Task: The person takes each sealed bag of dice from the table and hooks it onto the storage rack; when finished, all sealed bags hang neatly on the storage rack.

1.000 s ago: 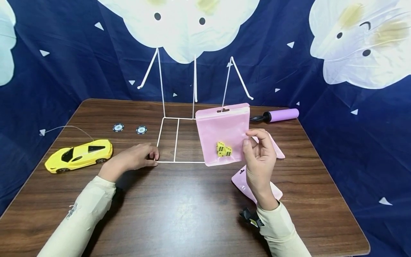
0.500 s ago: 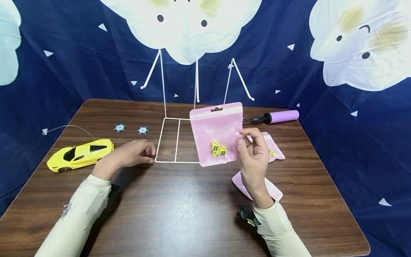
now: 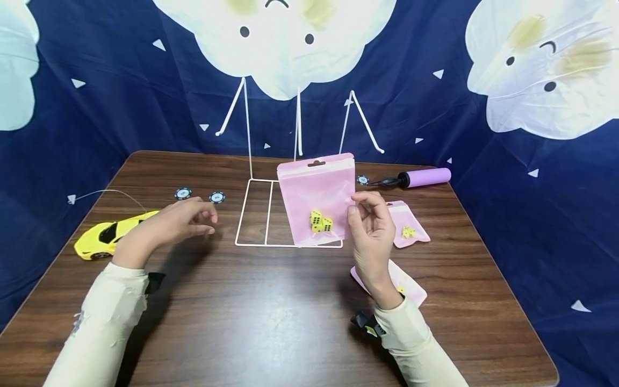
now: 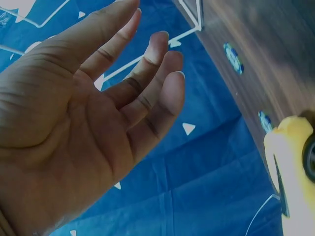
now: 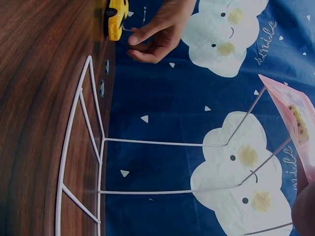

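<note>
My right hand (image 3: pixel 374 236) pinches the right edge of a pink zip pouch (image 3: pixel 314 188) between thumb and fingers, holding it upright in the air. Several yellow dice (image 3: pixel 320 221) show through its lower part, and a hang hole sits near its top. Behind the pouch stands a white wire rack (image 3: pixel 267 215) with upright hooked arms, partly hidden by it. Over the table at left, my left hand (image 3: pixel 171 228) has relaxed fingers and holds nothing; its palm (image 4: pixel 64 128) fills much of the left wrist view. It overlaps the yellow toy car (image 3: pixel 103 236) in the head view.
Two pink pouches, one farther back (image 3: pixel 406 223) and one nearer (image 3: pixel 411 282), lie at right with yellow dice. A purple hand pump (image 3: pixel 427 177) is at the back right. Poker chips (image 3: pixel 217 197) lie left of the rack, another chip (image 3: pixel 362 180) by the pump. A blue curtain (image 3: pixel 159 107) hangs behind.
My left hand has moved left, away from the rack's front corner, and now overlaps the car. My right hand has carried the pouch a little left, uncovering the chip by the pump.
</note>
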A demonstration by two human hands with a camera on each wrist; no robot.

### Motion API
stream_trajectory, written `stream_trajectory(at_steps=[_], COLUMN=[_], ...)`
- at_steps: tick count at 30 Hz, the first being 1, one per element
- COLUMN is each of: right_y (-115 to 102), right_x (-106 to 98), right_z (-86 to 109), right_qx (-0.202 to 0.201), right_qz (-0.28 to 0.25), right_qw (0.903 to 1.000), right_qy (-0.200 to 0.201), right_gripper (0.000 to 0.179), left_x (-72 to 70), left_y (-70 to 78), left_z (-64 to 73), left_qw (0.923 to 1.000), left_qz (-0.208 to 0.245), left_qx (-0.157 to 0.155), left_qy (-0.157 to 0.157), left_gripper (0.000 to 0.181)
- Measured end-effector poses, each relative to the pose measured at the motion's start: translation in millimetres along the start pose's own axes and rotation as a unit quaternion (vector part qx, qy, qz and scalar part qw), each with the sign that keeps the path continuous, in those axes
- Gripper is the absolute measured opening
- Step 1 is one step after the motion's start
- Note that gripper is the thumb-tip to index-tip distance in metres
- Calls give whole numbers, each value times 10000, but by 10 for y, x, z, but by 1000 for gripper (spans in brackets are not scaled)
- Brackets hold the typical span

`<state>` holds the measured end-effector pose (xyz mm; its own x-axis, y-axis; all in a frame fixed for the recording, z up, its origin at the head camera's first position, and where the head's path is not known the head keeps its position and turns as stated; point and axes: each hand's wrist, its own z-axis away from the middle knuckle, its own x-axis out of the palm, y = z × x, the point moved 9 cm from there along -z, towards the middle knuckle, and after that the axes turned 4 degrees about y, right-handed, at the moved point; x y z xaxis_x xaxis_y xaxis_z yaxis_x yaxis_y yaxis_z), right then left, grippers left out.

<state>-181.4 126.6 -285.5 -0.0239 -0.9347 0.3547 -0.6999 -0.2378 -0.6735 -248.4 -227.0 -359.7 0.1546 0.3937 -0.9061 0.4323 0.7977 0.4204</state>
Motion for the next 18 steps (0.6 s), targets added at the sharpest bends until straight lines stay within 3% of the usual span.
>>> stream_trajectory(at_steps=[7, 18], right_y=[44, 112], right_x=[109, 303], right_z=[-11, 39], right_qx=[-56, -88], right_qz=[-174, -206], right_qw=[9998, 9997], right_qy=[22, -138], right_gripper=[32, 30], left_x=[-103, -123], left_y=[-39, -147], left_z=[61, 162], left_qw=[9999, 9996], left_qz=[-76, -126], left_qx=[-76, -267], left_qy=[28, -18], left_gripper=[17, 17])
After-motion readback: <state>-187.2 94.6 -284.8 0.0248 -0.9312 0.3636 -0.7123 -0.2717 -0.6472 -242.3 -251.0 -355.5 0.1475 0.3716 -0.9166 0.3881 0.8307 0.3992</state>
